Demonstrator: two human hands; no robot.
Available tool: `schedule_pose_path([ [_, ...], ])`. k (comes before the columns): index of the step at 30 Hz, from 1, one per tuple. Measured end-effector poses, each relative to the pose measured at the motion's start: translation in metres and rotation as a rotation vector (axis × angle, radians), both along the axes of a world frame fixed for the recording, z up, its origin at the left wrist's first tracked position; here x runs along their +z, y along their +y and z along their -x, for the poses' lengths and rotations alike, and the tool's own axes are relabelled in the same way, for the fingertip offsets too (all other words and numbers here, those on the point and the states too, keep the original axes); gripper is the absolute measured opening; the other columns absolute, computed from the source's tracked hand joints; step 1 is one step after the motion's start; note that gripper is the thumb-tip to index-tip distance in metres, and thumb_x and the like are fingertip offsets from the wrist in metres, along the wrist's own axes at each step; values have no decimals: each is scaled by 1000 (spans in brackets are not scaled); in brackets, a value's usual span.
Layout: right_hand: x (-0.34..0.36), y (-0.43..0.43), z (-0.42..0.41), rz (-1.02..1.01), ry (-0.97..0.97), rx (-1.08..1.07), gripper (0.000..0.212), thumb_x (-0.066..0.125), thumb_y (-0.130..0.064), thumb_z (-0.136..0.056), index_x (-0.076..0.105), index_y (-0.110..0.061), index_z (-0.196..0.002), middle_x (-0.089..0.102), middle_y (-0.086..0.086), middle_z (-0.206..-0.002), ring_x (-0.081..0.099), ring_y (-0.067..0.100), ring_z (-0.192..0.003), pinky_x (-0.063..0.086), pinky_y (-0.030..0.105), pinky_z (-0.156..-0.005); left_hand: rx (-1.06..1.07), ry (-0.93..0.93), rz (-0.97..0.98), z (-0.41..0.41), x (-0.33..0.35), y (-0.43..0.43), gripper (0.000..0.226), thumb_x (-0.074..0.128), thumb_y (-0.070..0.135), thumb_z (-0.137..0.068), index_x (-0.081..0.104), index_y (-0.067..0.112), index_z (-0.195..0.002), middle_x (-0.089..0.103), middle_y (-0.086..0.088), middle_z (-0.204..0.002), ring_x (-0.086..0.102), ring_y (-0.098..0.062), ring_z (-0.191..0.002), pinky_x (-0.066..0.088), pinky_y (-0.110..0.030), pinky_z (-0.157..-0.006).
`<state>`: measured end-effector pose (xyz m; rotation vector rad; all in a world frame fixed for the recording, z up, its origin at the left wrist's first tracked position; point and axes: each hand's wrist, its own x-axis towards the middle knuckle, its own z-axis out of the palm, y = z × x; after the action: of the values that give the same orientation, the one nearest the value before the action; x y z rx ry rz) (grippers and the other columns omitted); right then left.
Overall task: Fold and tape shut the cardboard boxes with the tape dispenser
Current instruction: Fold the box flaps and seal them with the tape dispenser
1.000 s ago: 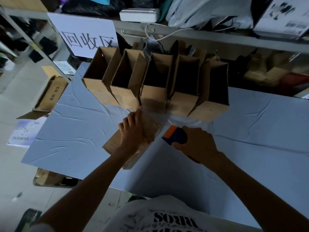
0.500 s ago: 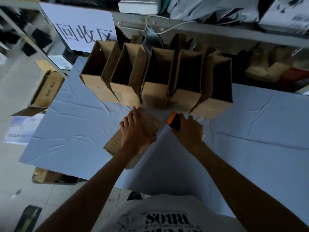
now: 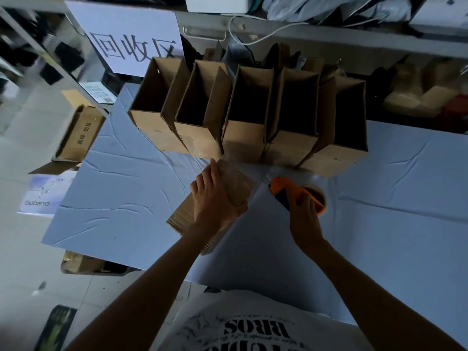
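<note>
Tape dispenser (image 3: pixel 279 188) in right hand (image 3: pixel 304 219), left hand (image 3: pixel 212 201) flat on cardboard box (image 3: pixel 236 191)

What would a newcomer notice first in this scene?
A row of open cardboard boxes stands along the back of the table. In front of it, the right hand grips an orange tape dispenser, beside the left hand pressing flat on a box. A large white sign is at upper left.
</note>
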<state>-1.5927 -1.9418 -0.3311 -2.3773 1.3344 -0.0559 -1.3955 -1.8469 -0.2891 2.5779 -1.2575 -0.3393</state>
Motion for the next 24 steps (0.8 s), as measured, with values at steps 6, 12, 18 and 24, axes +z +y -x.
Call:
schedule_pose_path([
  [6, 43, -12, -39, -40, -258, 19, 21, 54, -27, -93, 61, -13, -107, 64, 9, -99, 61, 25, -91, 50, 38, -78, 90, 114, 95, 3, 10, -2, 133, 78, 63, -57, 0, 11, -151, 25, -10, -150, 26, -30, -133, 20, -47, -111],
  [12, 76, 1, -85, -591, -854, -383, 18, 57, -11, -93, 61, -6, -109, 67, 15, -101, 68, 18, -85, 57, 28, -71, 213, 329, 368, 5, 39, -4, 125, 80, 61, -58, 10, 13, -150, 29, -4, -144, 30, -20, -132, 30, -38, -108],
  [18, 92, 3, -79, -393, -935, -249, 7, 64, -20, -89, 70, -23, -87, 73, -1, -82, 71, 18, -79, 59, 42, -69, 301, 625, 728, -20, 53, 21, 35, 69, 9, -85, 55, 25, -113, 56, 17, -103, 59, 0, -92, 50, -10, -67],
  [24, 102, 4, -76, -341, -920, -228, 5, 65, -25, -87, 67, -26, -83, 71, -3, -78, 69, 17, -76, 55, 31, -64, 300, 714, 765, -21, 58, 24, 37, 71, 7, -83, 55, 31, -106, 61, 15, -94, 60, 5, -84, 48, -7, -61],
])
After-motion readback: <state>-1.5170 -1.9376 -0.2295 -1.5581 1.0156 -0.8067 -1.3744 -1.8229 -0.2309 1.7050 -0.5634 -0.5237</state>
